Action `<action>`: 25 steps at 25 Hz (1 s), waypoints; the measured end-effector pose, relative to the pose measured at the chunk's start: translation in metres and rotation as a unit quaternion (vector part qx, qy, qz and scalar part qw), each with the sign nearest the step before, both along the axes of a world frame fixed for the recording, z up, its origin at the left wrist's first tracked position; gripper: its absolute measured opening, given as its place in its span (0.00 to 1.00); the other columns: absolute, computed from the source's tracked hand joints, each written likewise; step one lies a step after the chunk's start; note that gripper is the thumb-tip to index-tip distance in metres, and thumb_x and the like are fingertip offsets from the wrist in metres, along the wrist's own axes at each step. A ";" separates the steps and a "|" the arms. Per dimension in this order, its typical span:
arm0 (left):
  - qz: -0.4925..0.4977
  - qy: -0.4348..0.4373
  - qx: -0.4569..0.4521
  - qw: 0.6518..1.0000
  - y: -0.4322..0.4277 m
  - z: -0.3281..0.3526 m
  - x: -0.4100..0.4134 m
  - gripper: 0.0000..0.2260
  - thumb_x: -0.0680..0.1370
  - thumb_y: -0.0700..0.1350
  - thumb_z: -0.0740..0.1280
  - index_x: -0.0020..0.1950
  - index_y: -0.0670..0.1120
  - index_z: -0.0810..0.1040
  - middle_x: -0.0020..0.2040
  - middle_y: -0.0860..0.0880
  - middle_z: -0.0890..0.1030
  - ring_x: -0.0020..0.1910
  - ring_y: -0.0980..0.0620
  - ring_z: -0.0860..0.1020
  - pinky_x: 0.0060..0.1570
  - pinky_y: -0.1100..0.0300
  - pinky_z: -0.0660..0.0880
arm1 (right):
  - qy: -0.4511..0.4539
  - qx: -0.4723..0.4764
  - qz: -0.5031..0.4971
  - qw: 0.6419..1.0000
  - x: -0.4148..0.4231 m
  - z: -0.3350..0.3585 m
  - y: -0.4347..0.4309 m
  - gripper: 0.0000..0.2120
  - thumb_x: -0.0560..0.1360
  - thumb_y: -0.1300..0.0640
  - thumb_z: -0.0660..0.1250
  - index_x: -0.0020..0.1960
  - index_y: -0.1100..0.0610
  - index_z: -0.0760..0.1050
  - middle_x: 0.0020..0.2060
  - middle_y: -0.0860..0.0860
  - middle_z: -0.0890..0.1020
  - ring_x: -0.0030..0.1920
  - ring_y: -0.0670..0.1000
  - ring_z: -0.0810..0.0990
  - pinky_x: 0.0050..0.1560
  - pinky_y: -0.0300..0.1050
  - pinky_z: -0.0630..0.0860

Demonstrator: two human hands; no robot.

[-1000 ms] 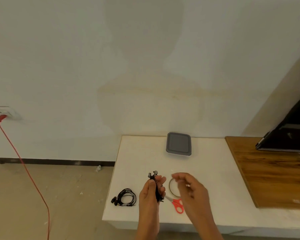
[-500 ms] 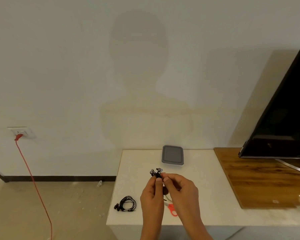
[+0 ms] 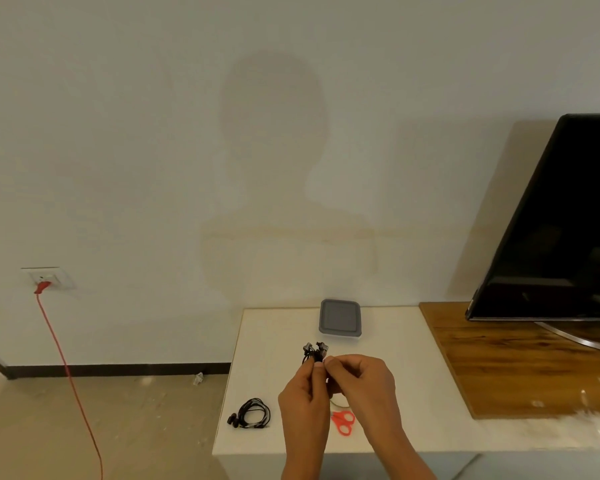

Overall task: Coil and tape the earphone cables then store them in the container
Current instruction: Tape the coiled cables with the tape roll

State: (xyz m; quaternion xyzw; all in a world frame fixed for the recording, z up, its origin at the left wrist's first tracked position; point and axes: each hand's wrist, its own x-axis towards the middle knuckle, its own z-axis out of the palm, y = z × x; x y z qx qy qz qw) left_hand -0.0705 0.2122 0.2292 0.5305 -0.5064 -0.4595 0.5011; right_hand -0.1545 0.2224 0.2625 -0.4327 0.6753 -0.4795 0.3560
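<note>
Your right hand (image 3: 361, 386) has joined your left hand (image 3: 303, 400), both sets of fingers (image 3: 330, 362) pinching the coiled earphones (image 3: 314, 353) above the counter (image 3: 395, 375), apparently mid-taping; second coil (image 3: 253, 414) lies near-left, lidded container (image 3: 340, 318) far, storing still ahead.

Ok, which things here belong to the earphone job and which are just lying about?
Job: held earphones, coiled earphones on the table, tape roll, red scissors, grey container.
Lying about: television, wooden board, red cable, wall socket.
</note>
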 end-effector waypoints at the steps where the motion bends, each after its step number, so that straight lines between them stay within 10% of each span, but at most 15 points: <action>1: -0.009 -0.004 0.005 1.000 -0.001 0.000 0.000 0.14 0.80 0.43 0.60 0.45 0.61 0.79 0.35 0.51 0.84 0.37 0.51 0.82 0.38 0.64 0.79 | -0.003 0.006 0.003 1.000 -0.002 0.001 0.000 0.12 0.74 0.55 0.68 0.33 0.47 0.81 0.28 0.45 0.84 0.31 0.45 0.83 0.33 0.28 0.75; 12: -0.079 0.031 0.083 0.993 -0.001 0.005 0.000 0.12 0.81 0.41 0.59 0.48 0.52 0.81 0.40 0.51 0.86 0.39 0.53 0.84 0.36 0.66 0.78 | -0.006 0.063 -0.042 0.997 -0.013 -0.013 -0.006 0.05 0.72 0.54 0.71 0.38 0.53 0.81 0.27 0.50 0.84 0.30 0.48 0.83 0.44 0.46 0.81; 25: -0.098 0.054 0.124 0.986 -0.001 0.002 0.000 0.11 0.82 0.41 0.57 0.51 0.49 0.79 0.40 0.51 0.85 0.38 0.54 0.84 0.35 0.66 0.78 | 0.141 0.051 0.032 0.988 -0.022 -0.022 -0.011 0.08 0.73 0.57 0.69 0.36 0.48 0.79 0.29 0.40 0.80 0.32 0.40 0.79 0.33 0.23 0.71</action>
